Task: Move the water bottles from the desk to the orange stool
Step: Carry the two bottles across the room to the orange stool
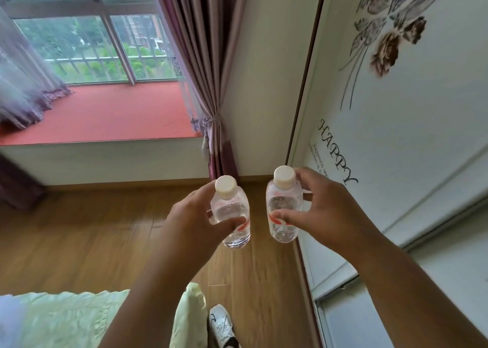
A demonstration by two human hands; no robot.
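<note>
Head cam view, looking down: both arms are stretched out in front with a small water bottle in each hand. The left hand (195, 215) has its grip wrapped around the left water bottle (232, 215), thumb across the front over the red label, fingers behind it. The right hand (324, 213) does the same with the right water bottle (284, 210), thumb lying over the red bit of the label and fingers curled round the far side up near the neck. Both bottles are clear with white caps, held upright and just beside each other without touching, up in the air over the wooden floor (79, 236). On the right there's a white wardrobe door (409, 110) with a flower print and "HAPPY" written on it. Straight ahead is a bay window (79, 38) with a red sill (111, 112) and a purple curtain (208, 57) tied back in the corner. Bottom left you can see a pale green bed cover (79, 318), and a white sneaker (220, 324) is on the floor just beside it.
</note>
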